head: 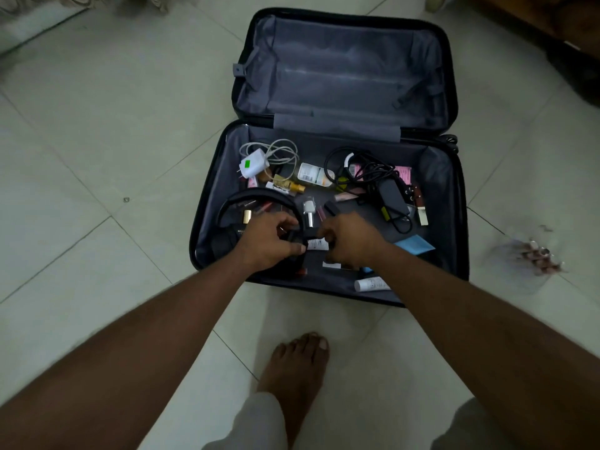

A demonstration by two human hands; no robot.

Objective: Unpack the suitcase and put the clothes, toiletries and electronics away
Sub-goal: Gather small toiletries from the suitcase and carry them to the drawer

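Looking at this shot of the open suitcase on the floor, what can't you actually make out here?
Head view only:
- What the left hand and right hand grip: small dark items, hidden by curled fingers.
- Lower earcup of the black headphones: covered by the left hand.
- Label on the clear bottle: too small.
- Blurred reddish patch on the floor: unidentifiable.
- Dark furniture: cut off by the edge.
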